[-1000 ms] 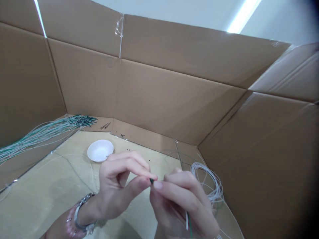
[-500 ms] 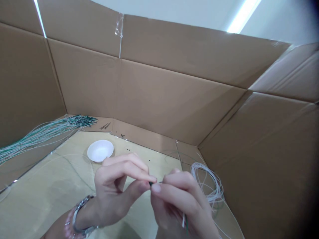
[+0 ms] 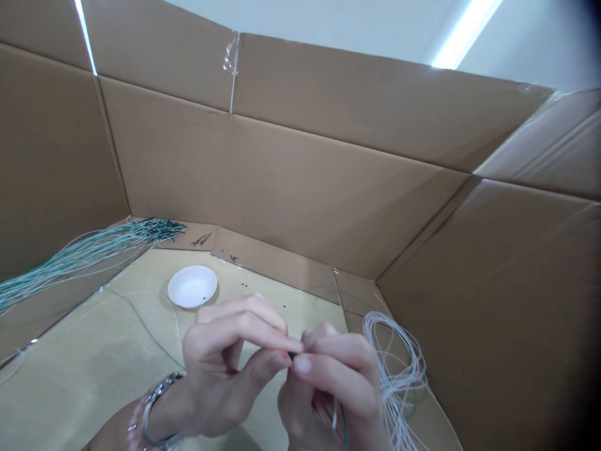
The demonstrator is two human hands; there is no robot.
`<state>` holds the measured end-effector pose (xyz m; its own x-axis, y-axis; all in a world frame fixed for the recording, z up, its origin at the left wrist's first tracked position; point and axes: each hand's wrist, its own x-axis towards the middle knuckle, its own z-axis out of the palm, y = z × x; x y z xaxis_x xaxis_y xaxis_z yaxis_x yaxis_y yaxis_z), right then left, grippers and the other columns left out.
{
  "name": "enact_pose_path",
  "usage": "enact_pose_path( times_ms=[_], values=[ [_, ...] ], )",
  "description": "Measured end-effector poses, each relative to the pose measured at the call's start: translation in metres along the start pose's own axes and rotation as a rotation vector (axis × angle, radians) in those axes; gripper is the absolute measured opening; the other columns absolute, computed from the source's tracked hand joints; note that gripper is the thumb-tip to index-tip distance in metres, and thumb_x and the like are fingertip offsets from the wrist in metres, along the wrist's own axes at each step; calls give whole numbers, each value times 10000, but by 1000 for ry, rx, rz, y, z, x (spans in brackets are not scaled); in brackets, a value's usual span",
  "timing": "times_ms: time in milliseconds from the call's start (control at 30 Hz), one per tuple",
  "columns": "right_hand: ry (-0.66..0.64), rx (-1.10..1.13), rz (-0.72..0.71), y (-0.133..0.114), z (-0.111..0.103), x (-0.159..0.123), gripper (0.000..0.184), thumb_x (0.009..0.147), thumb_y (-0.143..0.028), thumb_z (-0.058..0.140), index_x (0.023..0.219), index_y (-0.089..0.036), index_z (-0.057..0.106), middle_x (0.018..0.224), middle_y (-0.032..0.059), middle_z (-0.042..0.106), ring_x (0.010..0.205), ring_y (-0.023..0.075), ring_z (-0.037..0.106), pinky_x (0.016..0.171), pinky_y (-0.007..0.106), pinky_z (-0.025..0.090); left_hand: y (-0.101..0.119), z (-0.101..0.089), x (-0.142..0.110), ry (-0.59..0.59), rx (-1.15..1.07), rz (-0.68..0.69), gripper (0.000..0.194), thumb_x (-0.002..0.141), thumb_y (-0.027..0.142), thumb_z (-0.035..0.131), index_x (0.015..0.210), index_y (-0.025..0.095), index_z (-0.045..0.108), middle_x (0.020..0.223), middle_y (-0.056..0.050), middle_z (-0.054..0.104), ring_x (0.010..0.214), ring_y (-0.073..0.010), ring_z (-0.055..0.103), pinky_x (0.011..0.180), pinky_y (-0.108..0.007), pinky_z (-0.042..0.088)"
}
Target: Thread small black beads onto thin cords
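Low in the middle of the head view, my left hand (image 3: 230, 369) and my right hand (image 3: 333, 382) meet at the fingertips. Between the left thumb and forefinger sits a small dark bead-like piece (image 3: 292, 356), mostly covered by the fingers. The right thumb and forefinger press against its other side. A white and a green cord (image 3: 344, 423) run down out of my right palm. Fingers hide where the cords meet the dark piece. A white bowl (image 3: 192, 287) with a tiny dark piece in it stands beyond my left hand.
Cardboard walls (image 3: 347, 194) surround the pale table (image 3: 94, 357). A bundle of green and white cords (image 3: 107, 244) lies at the left, beside thin metal tools (image 3: 201, 239). Tiny dark pieces (image 3: 233, 258) are scattered at the back. Coiled white cord (image 3: 399, 357) rests at the right.
Both hands remain pinched together. The right hand's fingers have drawn closer to the left fingertips, covering more of the dark piece. The whole view has shifted slightly.
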<state>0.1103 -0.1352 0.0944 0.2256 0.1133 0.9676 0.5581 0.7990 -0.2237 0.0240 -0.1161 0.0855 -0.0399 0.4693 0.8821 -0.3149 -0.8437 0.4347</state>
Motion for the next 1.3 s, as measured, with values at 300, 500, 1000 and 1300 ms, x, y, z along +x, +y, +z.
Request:
enact_pose_path(
  times_ms=[300,500,1000,1300],
  values=[
    [-9,60,-68,16,0,-8,108,875,-108,525,785,-154,564,604,-28,462,515,79,373,395,213,302,-9,10,-5,95,-147,-222,129,822,281,639,739,183,657,611,0,568,557,-92,520,500,-217,424],
    [19,78,-28,15,0,-6,114,853,-78,537,768,-130,591,621,-23,483,515,65,411,405,206,310,-12,11,-8,94,-224,-276,136,832,293,627,740,197,659,606,1,560,562,-91,513,485,-209,417],
    [-230,-95,-118,23,-9,5,167,734,-25,662,801,-178,665,649,-44,512,534,43,440,434,174,342,-1,-40,30,-236,158,-251,149,800,171,647,652,150,651,610,-8,635,559,-85,558,503,-182,432],
    [-126,-95,-69,26,-16,7,277,670,31,688,847,-181,681,656,-33,573,535,57,495,441,184,392,-126,-150,20,-952,1044,-765,152,844,170,560,853,66,671,805,-94,676,737,-157,613,696,-287,481]
  ],
)
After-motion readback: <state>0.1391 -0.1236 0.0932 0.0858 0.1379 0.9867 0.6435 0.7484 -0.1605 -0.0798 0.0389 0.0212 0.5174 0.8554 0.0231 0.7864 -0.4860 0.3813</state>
